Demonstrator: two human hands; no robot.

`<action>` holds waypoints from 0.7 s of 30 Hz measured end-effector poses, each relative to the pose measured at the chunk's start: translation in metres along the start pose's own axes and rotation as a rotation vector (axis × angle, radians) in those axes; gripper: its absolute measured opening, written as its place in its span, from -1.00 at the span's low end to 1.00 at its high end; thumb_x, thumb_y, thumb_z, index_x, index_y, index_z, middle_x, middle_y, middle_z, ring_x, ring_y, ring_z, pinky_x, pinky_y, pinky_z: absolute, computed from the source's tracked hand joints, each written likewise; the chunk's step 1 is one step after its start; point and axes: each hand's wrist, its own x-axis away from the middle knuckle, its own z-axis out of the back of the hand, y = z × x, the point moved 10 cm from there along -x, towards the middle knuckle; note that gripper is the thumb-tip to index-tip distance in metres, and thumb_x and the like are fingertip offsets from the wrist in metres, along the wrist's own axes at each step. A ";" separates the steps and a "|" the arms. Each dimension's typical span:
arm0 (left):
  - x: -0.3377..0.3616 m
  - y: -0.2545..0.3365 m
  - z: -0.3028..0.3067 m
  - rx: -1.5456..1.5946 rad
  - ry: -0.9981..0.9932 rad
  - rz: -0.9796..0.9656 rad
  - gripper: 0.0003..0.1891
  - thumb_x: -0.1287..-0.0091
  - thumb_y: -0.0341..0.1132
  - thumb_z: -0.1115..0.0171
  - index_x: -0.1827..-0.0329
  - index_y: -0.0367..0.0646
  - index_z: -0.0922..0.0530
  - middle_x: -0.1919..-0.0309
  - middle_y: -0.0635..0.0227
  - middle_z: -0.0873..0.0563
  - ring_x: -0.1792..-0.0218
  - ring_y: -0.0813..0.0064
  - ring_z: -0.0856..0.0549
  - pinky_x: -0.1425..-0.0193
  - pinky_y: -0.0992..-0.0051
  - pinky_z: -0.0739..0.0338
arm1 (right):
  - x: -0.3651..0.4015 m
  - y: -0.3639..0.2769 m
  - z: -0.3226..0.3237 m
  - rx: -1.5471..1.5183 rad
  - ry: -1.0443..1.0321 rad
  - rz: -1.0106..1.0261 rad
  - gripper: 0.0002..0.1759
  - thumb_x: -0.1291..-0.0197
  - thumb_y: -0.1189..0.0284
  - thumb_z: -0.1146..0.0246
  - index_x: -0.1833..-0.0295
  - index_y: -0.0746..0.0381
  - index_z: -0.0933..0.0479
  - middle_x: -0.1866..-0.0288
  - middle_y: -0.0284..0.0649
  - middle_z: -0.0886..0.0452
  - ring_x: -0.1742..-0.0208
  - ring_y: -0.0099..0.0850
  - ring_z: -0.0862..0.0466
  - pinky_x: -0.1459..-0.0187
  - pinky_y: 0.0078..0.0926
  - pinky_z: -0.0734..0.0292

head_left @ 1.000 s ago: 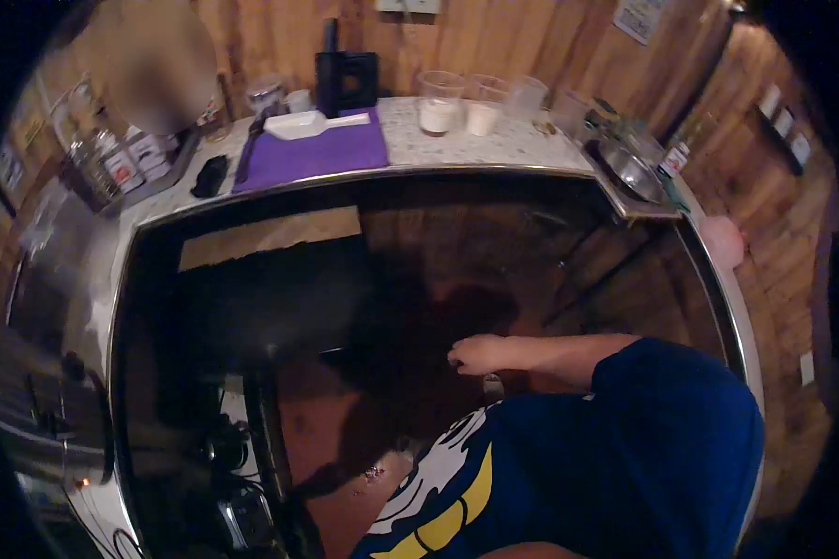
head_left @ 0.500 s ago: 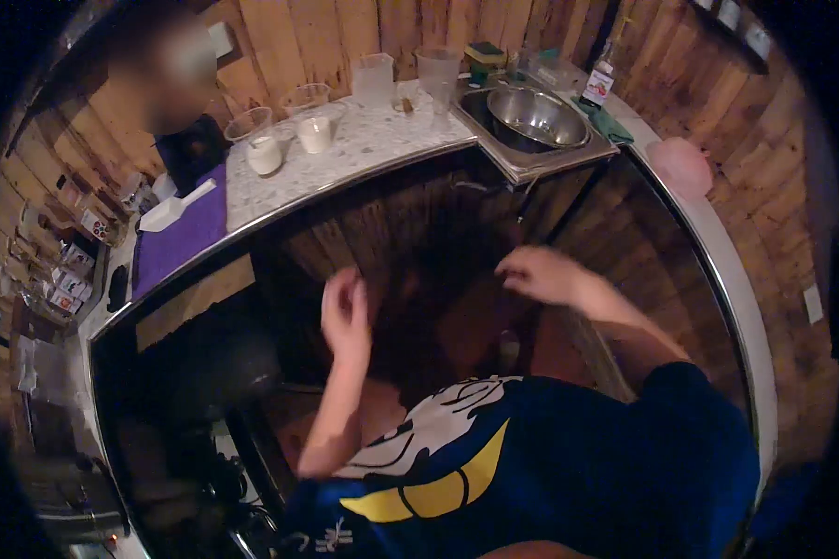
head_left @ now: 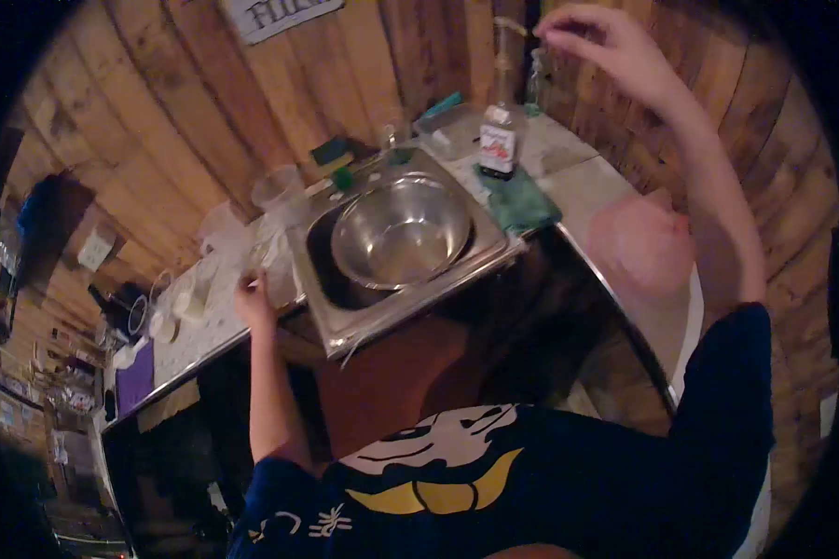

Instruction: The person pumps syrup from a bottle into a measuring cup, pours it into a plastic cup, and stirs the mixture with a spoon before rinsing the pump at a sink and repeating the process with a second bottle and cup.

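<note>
Half-curled, my right hand (head_left: 606, 47) hangs near the bottle (head_left: 498, 147); whether it pinches anything, I cannot tell. My left hand (head_left: 254, 296), fingers bent, contents unclear, is left of the sink (head_left: 419, 297). Bowl (head_left: 449, 216) within, bottle upright: handling appears barely begun.

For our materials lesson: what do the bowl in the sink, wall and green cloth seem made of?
Bowl: metal, probably stainless steel, shiny; bright reflections.
Wall: wood, finish unclear; grain and plank seams show.
Green cloth: fabric, matt, fibre unclear; soft, limp-looking edges.
</note>
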 end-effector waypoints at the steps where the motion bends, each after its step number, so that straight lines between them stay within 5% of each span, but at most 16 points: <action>1: 0.005 0.018 0.001 0.038 0.034 0.009 -0.63 -0.22 -0.05 -0.36 0.17 -0.21 -0.65 0.30 0.20 -0.75 0.31 0.33 -0.68 0.14 0.39 -0.54 | -0.008 0.013 0.011 0.063 0.006 -0.040 -0.75 -0.33 0.39 -0.19 0.05 0.35 -0.60 0.06 -0.11 -0.65 0.01 -0.24 -0.61 -0.09 -0.18 -0.48; 5: 0.020 0.136 -0.043 0.315 -0.160 -0.178 -0.68 -0.28 -0.17 -0.34 0.07 -0.23 -0.61 0.29 0.32 -0.72 0.30 0.53 -0.64 0.15 0.54 -0.50 | -0.077 0.089 0.026 0.196 0.156 -0.055 -0.74 -0.32 0.37 -0.20 0.00 0.29 -0.63 -0.10 -0.08 -0.62 -0.17 -0.20 -0.57 -0.21 -0.17 -0.44; 9: 0.066 0.276 -0.152 0.708 -0.556 -0.188 -0.67 -0.24 -0.35 -0.38 -0.03 -0.24 -0.58 0.24 0.39 -0.69 0.24 0.63 -0.62 0.11 0.60 -0.51 | -0.143 0.148 -0.011 0.116 -0.002 -0.133 -0.69 -0.34 0.30 -0.19 -0.05 0.27 -0.61 -0.09 -0.07 -0.62 -0.16 -0.19 -0.57 -0.18 -0.17 -0.46; 12: 0.096 0.372 -0.195 0.618 -0.722 -0.361 -0.67 -0.22 -0.32 -0.38 -0.01 -0.26 -0.59 0.22 0.32 -0.74 0.20 0.55 -0.67 0.07 0.53 -0.53 | -0.166 0.190 -0.063 -0.160 -0.255 -0.311 -0.64 -0.36 0.23 -0.18 -0.08 0.25 -0.61 -0.06 -0.11 -0.63 -0.12 -0.22 -0.60 -0.13 -0.19 -0.49; 17: 0.087 0.436 -0.284 0.521 -0.713 -0.547 -0.57 -0.11 -0.11 -0.42 0.05 -0.19 -0.65 0.32 0.19 -0.75 0.26 0.42 -0.73 0.11 0.42 -0.58 | -0.193 0.205 -0.122 -0.185 -0.550 -0.171 -0.59 -0.39 0.14 -0.12 -0.10 0.23 -0.60 0.01 -0.20 -0.66 0.02 -0.31 -0.63 -0.04 -0.17 -0.52; 21: 0.084 0.462 -0.311 0.609 -0.736 -0.552 -0.66 -0.18 -0.19 -0.41 0.08 -0.23 -0.64 0.39 0.40 -0.67 0.34 0.60 -0.60 0.17 0.54 -0.51 | -0.173 0.192 -0.126 -0.069 -0.576 -0.285 -0.56 -0.43 0.11 -0.05 -0.10 0.21 -0.60 0.02 -0.21 -0.66 0.05 -0.34 -0.63 0.03 -0.17 -0.52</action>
